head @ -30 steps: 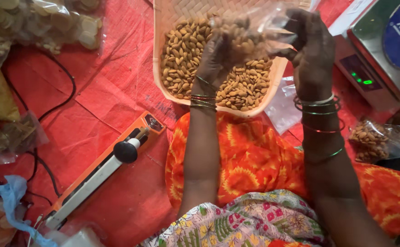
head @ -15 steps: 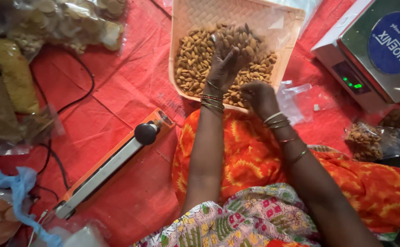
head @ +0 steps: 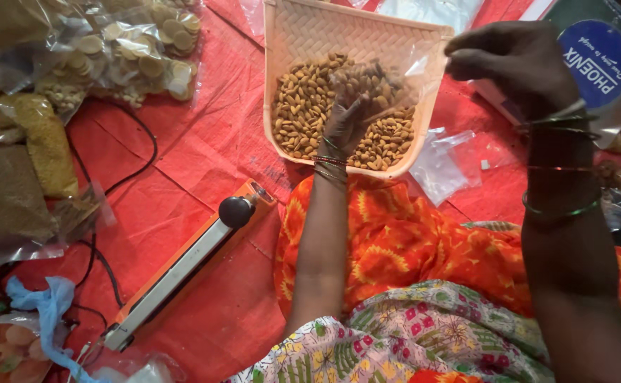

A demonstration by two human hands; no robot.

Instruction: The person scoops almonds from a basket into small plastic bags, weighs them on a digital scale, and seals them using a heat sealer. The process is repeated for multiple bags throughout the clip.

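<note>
The left hand [head: 346, 117] is sunk among the almonds [head: 303, 106] in the woven tray [head: 324, 32], fingers curled under a heap of nuts, so its grip is closed around a scoop of almonds. A clear plastic bag [head: 395, 85] hangs over the tray just right of that hand, its lower part already holding some nuts. The right hand [head: 516, 64] is raised at the far right corner of the tray, fingertips pinched together on the top edge of the bag; its grip is closed on the bag. Thin bangles ring both wrists.

The tray lies on a red sheet [head: 204, 163] spread over the floor, its near edge touching the person's orange-patterned lap [head: 409, 248]. Behind the right hand sits a weighing scale [head: 594, 64] with a blue round label on its pan, wrapped in clear film. Empty clear bags [head: 441, 163] lie on the sheet just right of the tray.

To the left and nearer, an orange heat sealer [head: 190, 266] with a black knob lies slanted across the sheet, a black cable [head: 140, 152] looping away from it. Along the far left are packets of snacks [head: 133, 50]: round pale crisps, yellow mixes and brown grains. A blue scrap of plastic [head: 48, 305] lies at the near left corner.
</note>
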